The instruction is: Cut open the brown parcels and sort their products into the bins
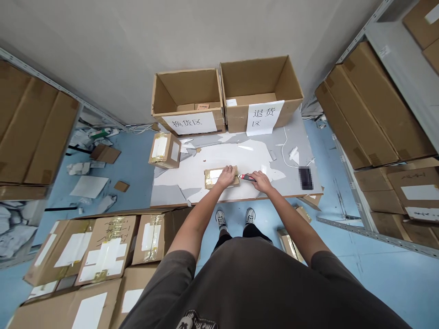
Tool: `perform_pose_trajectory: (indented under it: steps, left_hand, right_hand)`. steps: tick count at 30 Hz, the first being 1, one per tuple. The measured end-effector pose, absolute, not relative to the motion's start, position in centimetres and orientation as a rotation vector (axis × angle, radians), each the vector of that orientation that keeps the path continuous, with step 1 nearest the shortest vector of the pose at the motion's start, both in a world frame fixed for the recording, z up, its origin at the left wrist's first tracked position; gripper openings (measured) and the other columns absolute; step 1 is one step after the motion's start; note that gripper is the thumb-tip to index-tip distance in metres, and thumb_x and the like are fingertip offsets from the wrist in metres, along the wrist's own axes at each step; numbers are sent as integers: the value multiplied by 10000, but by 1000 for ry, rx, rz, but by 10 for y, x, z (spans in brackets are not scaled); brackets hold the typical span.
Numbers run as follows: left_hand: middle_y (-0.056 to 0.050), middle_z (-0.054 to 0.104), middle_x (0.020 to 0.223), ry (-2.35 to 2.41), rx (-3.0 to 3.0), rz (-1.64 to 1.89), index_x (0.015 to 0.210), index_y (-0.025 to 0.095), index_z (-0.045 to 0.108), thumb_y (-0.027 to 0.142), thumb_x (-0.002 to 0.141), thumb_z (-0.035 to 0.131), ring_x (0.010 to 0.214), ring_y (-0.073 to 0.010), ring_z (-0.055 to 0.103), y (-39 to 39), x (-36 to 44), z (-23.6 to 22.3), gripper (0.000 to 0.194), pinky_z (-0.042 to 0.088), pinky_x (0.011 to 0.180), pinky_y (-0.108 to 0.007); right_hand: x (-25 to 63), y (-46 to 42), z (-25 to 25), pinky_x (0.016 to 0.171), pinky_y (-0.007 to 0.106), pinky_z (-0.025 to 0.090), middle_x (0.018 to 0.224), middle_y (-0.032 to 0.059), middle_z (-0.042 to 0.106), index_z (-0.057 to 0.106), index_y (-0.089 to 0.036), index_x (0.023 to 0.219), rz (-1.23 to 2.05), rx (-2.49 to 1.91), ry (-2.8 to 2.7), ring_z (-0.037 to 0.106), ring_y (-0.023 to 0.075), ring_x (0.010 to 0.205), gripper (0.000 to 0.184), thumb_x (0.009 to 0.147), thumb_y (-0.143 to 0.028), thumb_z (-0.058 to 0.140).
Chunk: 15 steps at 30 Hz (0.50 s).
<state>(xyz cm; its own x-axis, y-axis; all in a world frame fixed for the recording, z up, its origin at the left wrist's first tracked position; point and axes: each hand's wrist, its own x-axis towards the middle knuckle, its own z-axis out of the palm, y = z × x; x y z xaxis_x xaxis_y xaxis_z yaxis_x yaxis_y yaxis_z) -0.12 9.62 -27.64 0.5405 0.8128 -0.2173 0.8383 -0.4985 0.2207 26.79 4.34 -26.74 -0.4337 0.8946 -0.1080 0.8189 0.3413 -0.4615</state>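
Note:
A small taped cardboard box (213, 174) with a white label lies flat on the worktable (164, 189), near its front edge. My left hand (227, 176) grips the box toward its right end, covering part of the label. In my right hand (261, 181) is a utility knife (246, 177) with a red and black handle. The knife points left, its tip at the right end of the box. Whether the blade is in the cardboard is too small to tell.
Two large open cartons, a left one (187, 91) and a right one (262, 77), stand along the table's back with paper signs. A taped box (165, 151) sits at the table's left; a dark pixelated object (305, 178) lies at right. Stacked boxes (106, 246) fill the left foreground.

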Motion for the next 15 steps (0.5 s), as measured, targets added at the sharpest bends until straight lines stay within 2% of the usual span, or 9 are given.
perform_pose_trajectory:
  steps: [15]
  left_hand:
    - [-297,578,1511,1371,2448,-100,1463,73,553,89,938,477,1426,-407,527,92,-4,-281,531,373,1234,-575]
  right_hand:
    - [284,44,-268,962,450,511,1246,138,699,693,-251,1474,663,-1623,-2337,577,348,1115,487,992,-196,647]
